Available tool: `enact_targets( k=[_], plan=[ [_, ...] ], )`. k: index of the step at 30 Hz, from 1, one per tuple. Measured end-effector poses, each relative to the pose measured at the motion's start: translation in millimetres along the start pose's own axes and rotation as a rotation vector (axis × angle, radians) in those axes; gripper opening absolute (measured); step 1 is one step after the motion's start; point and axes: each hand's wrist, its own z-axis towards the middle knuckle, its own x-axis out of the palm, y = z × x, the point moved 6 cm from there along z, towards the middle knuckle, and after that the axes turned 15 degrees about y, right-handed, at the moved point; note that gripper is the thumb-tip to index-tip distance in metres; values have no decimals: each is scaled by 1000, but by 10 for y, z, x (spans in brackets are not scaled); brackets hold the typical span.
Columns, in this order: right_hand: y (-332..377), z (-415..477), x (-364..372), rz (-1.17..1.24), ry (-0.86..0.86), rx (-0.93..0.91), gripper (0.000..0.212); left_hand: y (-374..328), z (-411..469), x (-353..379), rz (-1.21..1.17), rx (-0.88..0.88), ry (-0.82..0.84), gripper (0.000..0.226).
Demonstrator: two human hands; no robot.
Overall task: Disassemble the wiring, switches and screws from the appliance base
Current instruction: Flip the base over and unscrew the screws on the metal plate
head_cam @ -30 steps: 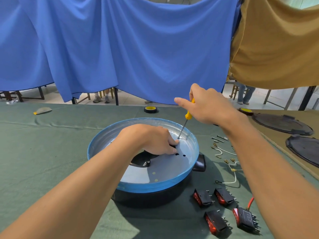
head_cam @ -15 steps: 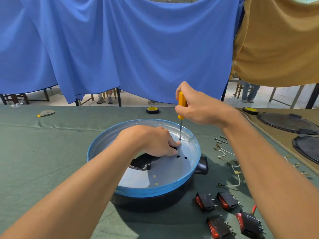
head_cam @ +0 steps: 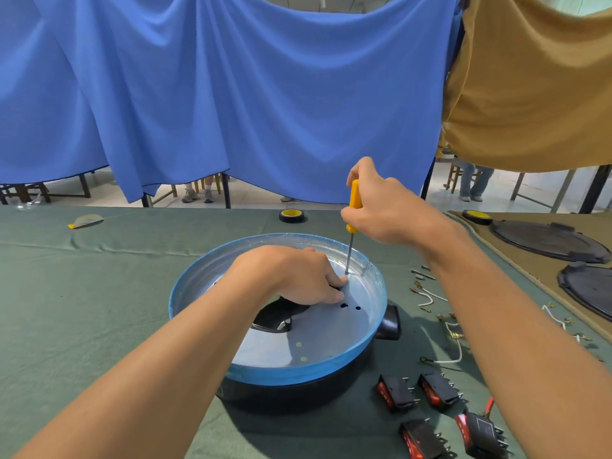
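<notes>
The left hand (head_cam: 298, 276) presses curled fingers on the shiny round metal plate of the blue-rimmed black appliance base (head_cam: 275, 366), mid-table. The right hand (head_cam: 381, 210) grips a yellow-handled steel screwdriver (head_cam: 353, 207) upright on a remaining screw. Four black-and-red rocker switches (head_cam: 430, 415) and white wires (head_cam: 447, 342) already lie removed on green cloth.

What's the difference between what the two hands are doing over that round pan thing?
The right hand is raised above the base, gripping a yellow screwdriver; the left hand lies low, inside the base. The right hand is closed around the handle, holding the tool nearly upright with its tip on the metal plate; the left hand rests on that plate, fingertips beside the tip. Both are bare and meet at the same spot.
</notes>
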Motion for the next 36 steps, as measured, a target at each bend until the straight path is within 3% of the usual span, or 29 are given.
enact_targets(
  k=[8, 11, 14, 17, 21, 27, 31, 36],
  plan=[
    [-14, -30, -61, -156, -170, 90, 33, -14, 8, -2, -13, 10, -1, 45],
    [-53, 3, -59, -65, -110, 71, 16, -14, 6, -6, -21, 11, -7, 45],
    [-69, 5, -42, -25, -72, 89, 17, -12, 10, -11, -26, 20, -2, 45],
    [-48, -16, -75, -74, -159, 104, 31, -11, 16, -10, -34, 21, -3, 44],
    [-49, -16, -95, -25, -148, 81, 14, -8, 27, -7, -44, 17, -8, 44],
    [-42, -26, -69, -93, -150, 113, 31, 4, 30, -1, -49, 22, -27, 44],
    [-31, -14, -48, -55, -109, 87, 16, -3, 29, -1, -54, 26, -25, 43],
    [-20, -31, -48, -39, -110, 120, 27, -10, 37, -4, -71, 27, -30, 43]
  ],
)
